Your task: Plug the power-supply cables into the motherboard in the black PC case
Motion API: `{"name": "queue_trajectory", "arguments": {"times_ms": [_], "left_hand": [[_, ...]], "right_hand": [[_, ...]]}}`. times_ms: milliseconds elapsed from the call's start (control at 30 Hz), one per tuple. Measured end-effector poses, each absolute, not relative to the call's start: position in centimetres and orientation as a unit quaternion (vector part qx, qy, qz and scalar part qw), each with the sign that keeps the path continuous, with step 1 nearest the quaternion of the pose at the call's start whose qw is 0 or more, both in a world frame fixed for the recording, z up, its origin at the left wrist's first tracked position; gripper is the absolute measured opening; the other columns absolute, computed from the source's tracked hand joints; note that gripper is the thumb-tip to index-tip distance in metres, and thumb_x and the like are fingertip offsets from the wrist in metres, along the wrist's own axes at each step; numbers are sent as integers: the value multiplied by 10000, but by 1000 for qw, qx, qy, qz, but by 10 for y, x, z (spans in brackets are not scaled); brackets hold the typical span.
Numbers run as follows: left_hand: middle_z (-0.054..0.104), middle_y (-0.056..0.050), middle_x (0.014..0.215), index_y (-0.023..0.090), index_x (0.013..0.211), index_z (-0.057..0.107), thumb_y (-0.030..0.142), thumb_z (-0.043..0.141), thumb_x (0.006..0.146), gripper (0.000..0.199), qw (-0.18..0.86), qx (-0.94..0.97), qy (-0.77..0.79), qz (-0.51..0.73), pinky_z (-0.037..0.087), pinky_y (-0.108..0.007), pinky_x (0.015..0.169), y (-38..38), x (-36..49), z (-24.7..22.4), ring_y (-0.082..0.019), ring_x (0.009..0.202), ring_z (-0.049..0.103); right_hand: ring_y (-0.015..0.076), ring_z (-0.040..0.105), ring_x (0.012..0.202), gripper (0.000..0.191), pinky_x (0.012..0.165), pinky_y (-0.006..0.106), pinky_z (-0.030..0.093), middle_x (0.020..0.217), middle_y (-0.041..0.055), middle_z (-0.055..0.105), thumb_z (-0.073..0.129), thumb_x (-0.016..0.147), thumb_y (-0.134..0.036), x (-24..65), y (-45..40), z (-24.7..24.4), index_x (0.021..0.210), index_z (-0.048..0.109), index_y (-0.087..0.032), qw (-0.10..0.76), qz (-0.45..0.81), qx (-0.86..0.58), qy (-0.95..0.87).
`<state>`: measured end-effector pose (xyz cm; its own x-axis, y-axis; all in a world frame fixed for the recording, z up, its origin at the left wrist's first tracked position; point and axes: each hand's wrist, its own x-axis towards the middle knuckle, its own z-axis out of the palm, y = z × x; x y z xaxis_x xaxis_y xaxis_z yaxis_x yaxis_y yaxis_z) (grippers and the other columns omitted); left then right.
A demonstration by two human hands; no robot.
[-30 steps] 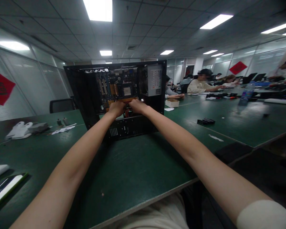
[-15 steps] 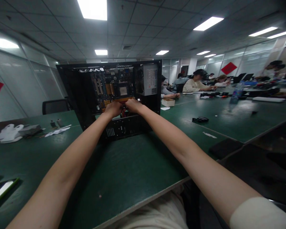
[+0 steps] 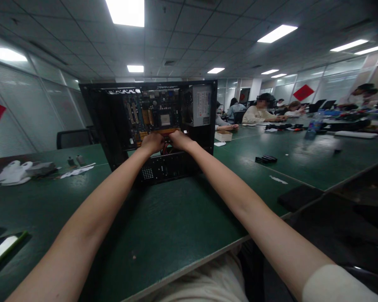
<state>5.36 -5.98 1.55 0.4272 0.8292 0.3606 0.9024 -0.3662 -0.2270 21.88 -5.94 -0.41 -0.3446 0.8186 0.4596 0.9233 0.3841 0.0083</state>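
Observation:
An open black computer case [image 3: 94,121] stands on the green table in front of me, its inside facing me. In it I see a motherboard [image 3: 156,107] with a square processor socket [image 3: 164,120], and a silver power supply [image 3: 202,105] at upper right. My left hand [image 3: 153,142] and my right hand [image 3: 180,140] reach in at the board's lower edge, side by side, fingers curled. They are at an orange slot strip [image 3: 169,131], one near each end. What the fingertips grip is hidden. Dark and red cables [image 3: 167,149] hang just below and between the hands.
On the left lie a white plastic bag [image 3: 14,173], a grey block [image 3: 41,168] and a green-edged phone-like device [image 3: 4,251]. Rightward are a small box [image 3: 223,136], a black item [image 3: 266,159], a black pad [image 3: 299,197] and a bottle [image 3: 315,123]. Several people sit beyond.
The whole view has shifted slightly, so the case appears a little further right. Both hands stay at the same spot on the board, with hardly any visible movement.

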Motion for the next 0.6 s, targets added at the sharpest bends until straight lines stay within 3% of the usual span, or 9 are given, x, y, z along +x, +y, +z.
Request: {"name": "queue_trajectory", "arguments": {"times_ms": [167,600], "left_hand": [[780,-144,1208,246,1217,815,318,514,959,403,199,-821,-525,-106,569,-431,959,-56,53,14,-363,1148,718],[780,-149,1216,231,1213,813,311,510,972,396,194,-825,-522,-103,573,-414,962,-58,54,14,-350,1161,717]], "right_hand": [[343,691,1229,345,1037,319,522,1267,297,720,715,941,-172,223,-61,-7,1261,738,-45,197,-141,-559,-793],[328,730,1139,314,962,347,560,1226,279,743,576,959,-85,224,-65,-2,1190,788,-54,188,-131,-578,-783]]}}
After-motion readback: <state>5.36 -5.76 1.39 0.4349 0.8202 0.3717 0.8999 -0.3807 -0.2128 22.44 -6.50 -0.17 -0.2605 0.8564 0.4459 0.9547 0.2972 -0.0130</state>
